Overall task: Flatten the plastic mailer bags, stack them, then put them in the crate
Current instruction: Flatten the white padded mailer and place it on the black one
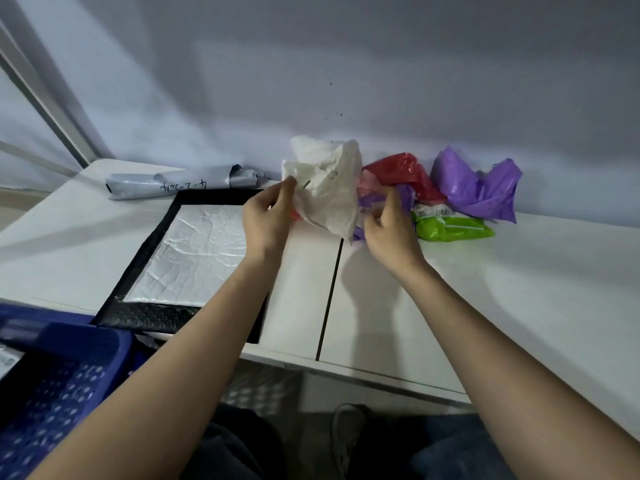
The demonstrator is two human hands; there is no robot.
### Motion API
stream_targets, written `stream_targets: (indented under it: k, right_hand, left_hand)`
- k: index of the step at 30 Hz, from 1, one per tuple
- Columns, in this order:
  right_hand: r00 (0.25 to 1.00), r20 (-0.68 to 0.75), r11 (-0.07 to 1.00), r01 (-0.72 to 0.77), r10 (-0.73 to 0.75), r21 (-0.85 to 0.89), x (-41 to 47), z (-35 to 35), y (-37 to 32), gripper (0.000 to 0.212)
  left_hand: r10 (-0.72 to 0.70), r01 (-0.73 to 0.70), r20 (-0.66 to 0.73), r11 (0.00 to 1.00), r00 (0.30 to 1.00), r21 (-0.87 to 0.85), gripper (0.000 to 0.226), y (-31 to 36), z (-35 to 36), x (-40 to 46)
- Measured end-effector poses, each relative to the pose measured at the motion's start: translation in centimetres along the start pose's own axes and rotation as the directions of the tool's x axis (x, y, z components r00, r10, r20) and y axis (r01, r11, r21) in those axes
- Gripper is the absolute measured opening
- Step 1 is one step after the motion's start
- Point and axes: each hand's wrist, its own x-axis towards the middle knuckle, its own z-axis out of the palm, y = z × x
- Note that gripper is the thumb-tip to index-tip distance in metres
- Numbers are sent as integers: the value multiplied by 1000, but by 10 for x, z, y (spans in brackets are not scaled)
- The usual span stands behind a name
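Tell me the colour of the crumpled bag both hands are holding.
White, seen in the head view: the crumpled bag.

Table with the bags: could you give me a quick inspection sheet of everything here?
Surface: white table, seam down the middle.
Job's things: crumpled white mailer lifted; flattened silver mailer with black border; red, purple, green bags crumpled by the wall; blue crate at lower left.
Clutter: rolled grey mailer with handwriting.
Grippers: left hand and right hand pinch the white mailer.
Cables: nothing seen.
Surroundings: plain grey wall.
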Motion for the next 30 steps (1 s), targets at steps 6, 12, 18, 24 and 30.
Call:
stream_targets:
  k: [6,12,18,24,30]
  right_hand:
    - [993,-120,989,-3,22,149,-7,-26,-2,28]
    - [996,4,963,-89,91,254,-22,-16,5,27]
    - [973,128,921,-222,190,321,-17,-9,11,30]
    - [982,87,937,-187,168,295,-12,-5,17,24]
    - [995,-37,973,-79,90,216,-13,-8,16,13]
  left_hand:
    - [-1,5,-79,999,997,54,11,0,-23,-11]
    - [57,-92,195,980,979,178,15,-1,-31,-9]
    - [38,-113,295,964,955,241,5,-2,-27,-6]
    - [4,-84,322,969,947,233,10,-3,-21,-9]
    - [105,-165,175,913,979,372,20,-7,-16,-6]
